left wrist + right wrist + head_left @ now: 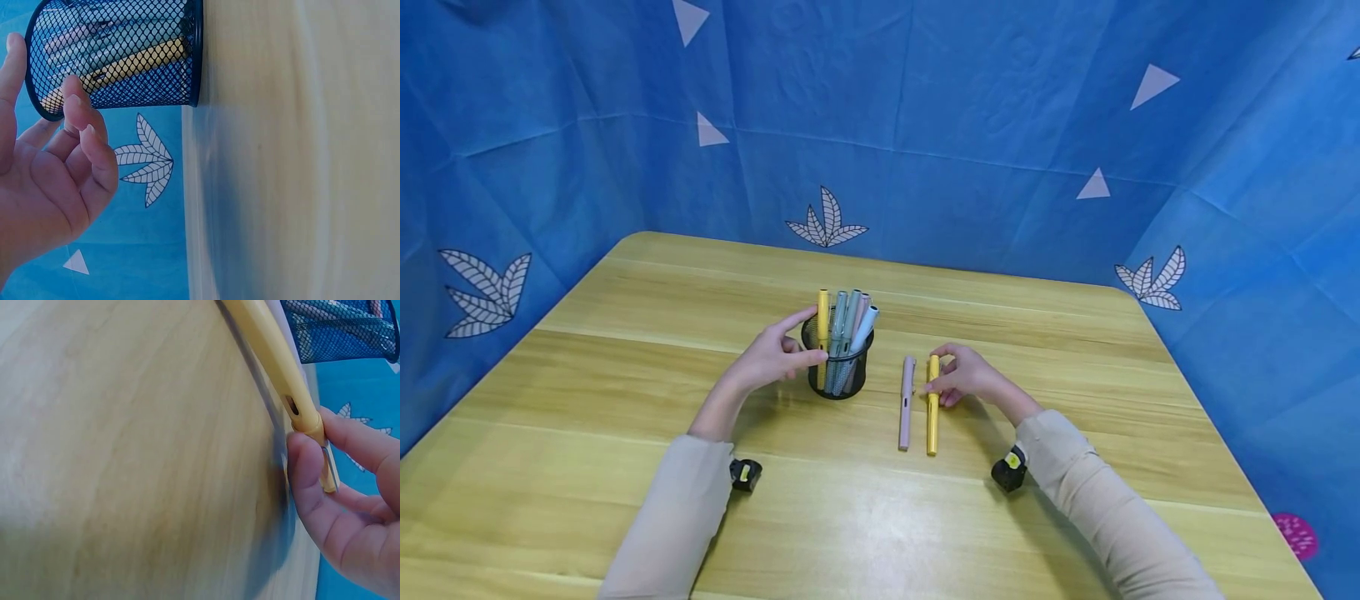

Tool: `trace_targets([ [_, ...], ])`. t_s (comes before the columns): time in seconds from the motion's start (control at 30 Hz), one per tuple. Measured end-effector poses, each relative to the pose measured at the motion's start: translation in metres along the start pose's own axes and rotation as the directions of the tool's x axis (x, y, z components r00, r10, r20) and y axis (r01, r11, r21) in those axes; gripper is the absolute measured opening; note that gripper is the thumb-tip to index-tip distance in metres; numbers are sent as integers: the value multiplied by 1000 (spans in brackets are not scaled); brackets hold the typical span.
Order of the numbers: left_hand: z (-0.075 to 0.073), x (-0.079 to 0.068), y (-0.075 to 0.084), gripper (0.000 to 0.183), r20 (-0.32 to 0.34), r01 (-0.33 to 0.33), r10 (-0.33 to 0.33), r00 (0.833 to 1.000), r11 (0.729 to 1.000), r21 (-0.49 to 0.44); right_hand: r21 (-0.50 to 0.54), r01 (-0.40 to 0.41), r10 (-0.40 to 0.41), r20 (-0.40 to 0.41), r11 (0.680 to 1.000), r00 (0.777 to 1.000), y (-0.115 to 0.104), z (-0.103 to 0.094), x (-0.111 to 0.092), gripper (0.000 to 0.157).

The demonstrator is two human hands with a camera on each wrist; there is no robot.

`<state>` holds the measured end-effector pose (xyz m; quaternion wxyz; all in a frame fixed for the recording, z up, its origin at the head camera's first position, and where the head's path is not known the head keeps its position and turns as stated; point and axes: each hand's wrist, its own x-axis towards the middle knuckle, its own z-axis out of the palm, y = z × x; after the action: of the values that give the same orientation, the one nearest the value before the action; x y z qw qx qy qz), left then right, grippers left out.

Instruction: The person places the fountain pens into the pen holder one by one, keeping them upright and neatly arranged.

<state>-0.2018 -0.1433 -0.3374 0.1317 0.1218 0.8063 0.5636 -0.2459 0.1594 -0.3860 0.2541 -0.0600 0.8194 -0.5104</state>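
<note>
A black mesh pen holder (839, 392) stands upright on the table, holding a yellow pen (823, 321) and several green, purple and light blue ones. My left hand (772, 358) grips its rim from the left, thumb at the front and index finger farther back. In the left wrist view, the other fingers curl beside the mesh wall. My right hand (964, 375) pinches another yellow pen (932, 425) near its capped end, between thumb and fingers. Just left of it, a purple pen (906, 408) lies on the table, roughly parallel.
The wooden table (880, 533) is backed by a blue patterned cloth (925, 167) on its far side and both flanks. Small black cameras sit at the left wrist (746, 474) and right wrist (1009, 469), low over the tabletop.
</note>
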Motion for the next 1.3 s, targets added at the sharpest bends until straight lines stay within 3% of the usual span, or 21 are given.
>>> trace_targets([
  [0.23,0,0,-1,74,1,2,-2,1000,1000,-9,15,12,-12,3,1000,1000,1,-1,0,63],
  [0.53,0,0,1,74,0,-5,5,1000,1000,-6,121,14,-14,-4,993,1000,3,-7,0,61],
  [0.83,1,0,0,74,0,-4,4,1000,1000,-11,214,60,-41,-91,975,995,3,-12,-3,62],
  [1.3,2,-2,2,73,-10,-10,10,1000,1000,-5,392,200,-110,-241,898,964,-8,-10,-7,55],
])
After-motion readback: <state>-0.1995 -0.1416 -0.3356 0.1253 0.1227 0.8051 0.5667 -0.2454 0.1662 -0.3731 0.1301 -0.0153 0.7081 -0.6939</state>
